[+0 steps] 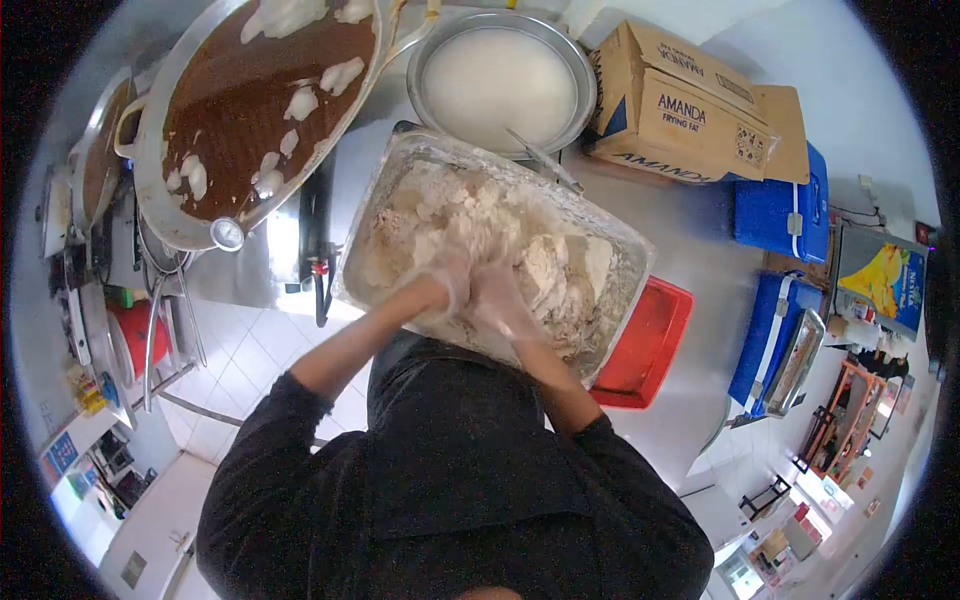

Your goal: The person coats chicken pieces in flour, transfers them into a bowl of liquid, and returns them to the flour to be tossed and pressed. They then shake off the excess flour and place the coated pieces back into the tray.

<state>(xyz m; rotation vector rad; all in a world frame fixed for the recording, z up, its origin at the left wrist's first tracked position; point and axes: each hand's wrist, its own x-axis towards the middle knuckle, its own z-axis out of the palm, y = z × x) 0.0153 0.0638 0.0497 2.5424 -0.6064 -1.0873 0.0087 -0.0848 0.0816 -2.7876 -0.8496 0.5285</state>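
Observation:
A large clear rectangular tub [620, 262] holds a heap of floured pieces [470, 220], pale and lumpy. Both hands wear thin clear gloves and are pressed into the heap near the tub's front side. My left hand [447, 272] is dug into the flour, fingers curled around floured pieces. My right hand [500, 300] lies right beside it, also closed on floured pieces. The fingertips of both hands are buried and hidden. Black sleeves cover my arms to above the elbows.
A big pan of brown oil [240, 100] with white pieces frying sits at the back left. A round metal bowl of white liquid [497, 78] stands behind the tub. A cardboard box [690, 110], blue coolers [775, 215] and a red tray [650, 345] lie right.

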